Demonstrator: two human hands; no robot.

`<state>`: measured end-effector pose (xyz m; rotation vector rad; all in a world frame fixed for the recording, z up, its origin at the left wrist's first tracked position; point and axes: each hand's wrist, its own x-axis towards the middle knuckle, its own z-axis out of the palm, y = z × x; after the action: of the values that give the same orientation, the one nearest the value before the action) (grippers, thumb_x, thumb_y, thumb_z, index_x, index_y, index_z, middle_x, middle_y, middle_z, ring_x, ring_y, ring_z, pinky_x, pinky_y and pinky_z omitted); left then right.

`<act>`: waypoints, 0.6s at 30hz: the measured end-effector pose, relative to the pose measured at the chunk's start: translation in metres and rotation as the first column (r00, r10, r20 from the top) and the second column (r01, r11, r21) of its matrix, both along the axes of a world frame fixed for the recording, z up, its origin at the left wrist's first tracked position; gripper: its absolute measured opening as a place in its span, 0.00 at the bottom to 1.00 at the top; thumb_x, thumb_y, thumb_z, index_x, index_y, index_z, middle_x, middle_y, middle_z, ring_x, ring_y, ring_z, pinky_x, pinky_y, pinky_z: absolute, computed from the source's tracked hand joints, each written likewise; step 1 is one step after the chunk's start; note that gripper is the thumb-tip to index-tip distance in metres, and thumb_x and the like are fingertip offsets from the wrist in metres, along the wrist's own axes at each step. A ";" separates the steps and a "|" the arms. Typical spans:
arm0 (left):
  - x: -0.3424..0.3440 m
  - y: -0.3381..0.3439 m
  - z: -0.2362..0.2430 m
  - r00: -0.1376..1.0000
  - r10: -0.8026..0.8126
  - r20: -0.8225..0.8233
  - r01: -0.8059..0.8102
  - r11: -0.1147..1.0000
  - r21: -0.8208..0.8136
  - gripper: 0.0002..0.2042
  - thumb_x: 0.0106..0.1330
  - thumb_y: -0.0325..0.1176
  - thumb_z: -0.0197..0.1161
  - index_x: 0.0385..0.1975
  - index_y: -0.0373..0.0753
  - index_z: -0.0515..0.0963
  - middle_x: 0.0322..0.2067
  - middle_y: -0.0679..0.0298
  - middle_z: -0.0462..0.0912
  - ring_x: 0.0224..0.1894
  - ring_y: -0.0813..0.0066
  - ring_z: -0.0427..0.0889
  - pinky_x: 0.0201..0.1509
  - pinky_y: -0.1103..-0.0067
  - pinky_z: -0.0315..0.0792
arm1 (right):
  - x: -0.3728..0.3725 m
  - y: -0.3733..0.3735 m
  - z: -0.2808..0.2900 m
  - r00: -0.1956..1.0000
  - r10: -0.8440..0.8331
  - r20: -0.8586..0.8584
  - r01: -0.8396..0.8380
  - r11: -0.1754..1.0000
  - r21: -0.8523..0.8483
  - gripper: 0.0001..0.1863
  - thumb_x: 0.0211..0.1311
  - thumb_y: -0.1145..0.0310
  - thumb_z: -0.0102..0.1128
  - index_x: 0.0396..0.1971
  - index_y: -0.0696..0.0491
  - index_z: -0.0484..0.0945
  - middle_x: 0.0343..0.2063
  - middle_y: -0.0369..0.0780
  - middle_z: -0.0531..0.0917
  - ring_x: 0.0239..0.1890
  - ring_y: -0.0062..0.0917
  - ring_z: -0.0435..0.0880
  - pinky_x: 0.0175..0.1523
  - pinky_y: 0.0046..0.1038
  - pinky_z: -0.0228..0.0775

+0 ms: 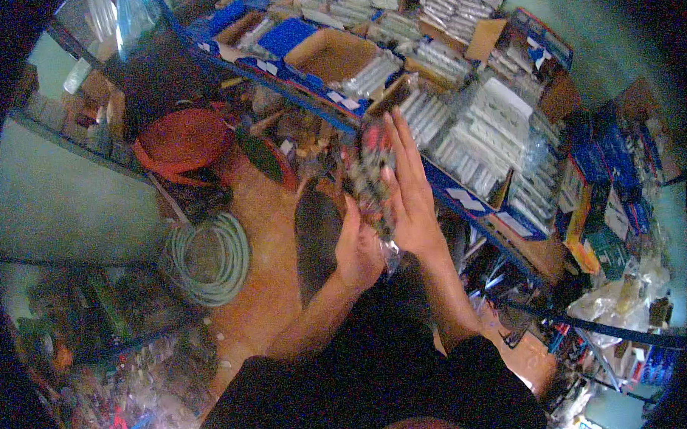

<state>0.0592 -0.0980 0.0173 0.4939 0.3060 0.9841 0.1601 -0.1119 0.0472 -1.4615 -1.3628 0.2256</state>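
A clear plastic packet [371, 172] with dark and red pieces inside is held upright between my hands; motion blurs it, and I cannot make out what the pieces are. My left hand [357, 248] grips its lower left side, thumb pointing up and the other fingers mostly hidden behind it. Flat along the right side lies my right hand [413, 204], fingers stretched upward and touching the packet. The packet's crumpled clear end [391, 252] pokes out below, between my wrists.
Just beyond, a blue-edged shelf [309, 91] carries blue trays and cardboard boxes [330, 54] of long wrapped packets. To the left are a red basin [183, 141] and a coil of pale hose [209, 258] on the floor. Plastic bags [626, 299] hang at the right.
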 end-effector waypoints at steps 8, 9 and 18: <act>-0.018 0.013 -0.040 0.981 -0.182 0.068 0.160 0.955 0.248 0.33 0.77 0.52 0.43 0.75 0.39 0.52 0.73 0.52 0.59 0.75 0.56 0.58 0.77 0.63 0.51 | -0.007 -0.005 -0.001 0.958 -0.098 0.269 0.093 0.995 0.028 0.36 0.70 0.59 0.48 0.74 0.57 0.54 0.76 0.52 0.50 0.78 0.51 0.44 0.79 0.49 0.35; -0.020 -0.012 -0.034 0.998 -0.056 0.027 0.054 0.994 0.091 0.30 0.77 0.48 0.44 0.74 0.38 0.54 0.71 0.54 0.62 0.72 0.56 0.62 0.76 0.64 0.54 | -0.003 -0.003 0.011 0.971 -0.076 0.225 0.076 0.997 0.010 0.35 0.71 0.57 0.45 0.74 0.57 0.56 0.76 0.51 0.50 0.78 0.51 0.45 0.79 0.49 0.35; -0.028 0.040 0.010 0.992 -0.057 0.114 0.056 0.998 0.010 0.28 0.77 0.49 0.45 0.69 0.36 0.62 0.66 0.54 0.69 0.66 0.61 0.71 0.72 0.67 0.62 | -0.038 -0.031 -0.007 0.916 0.032 0.400 0.043 0.983 -0.177 0.40 0.62 0.65 0.59 0.74 0.51 0.56 0.76 0.44 0.55 0.78 0.37 0.50 0.78 0.55 0.30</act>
<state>0.0313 -0.0583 0.0271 0.4481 0.1849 0.9543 0.1225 -0.1429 0.0401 -1.7319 -1.7029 0.0445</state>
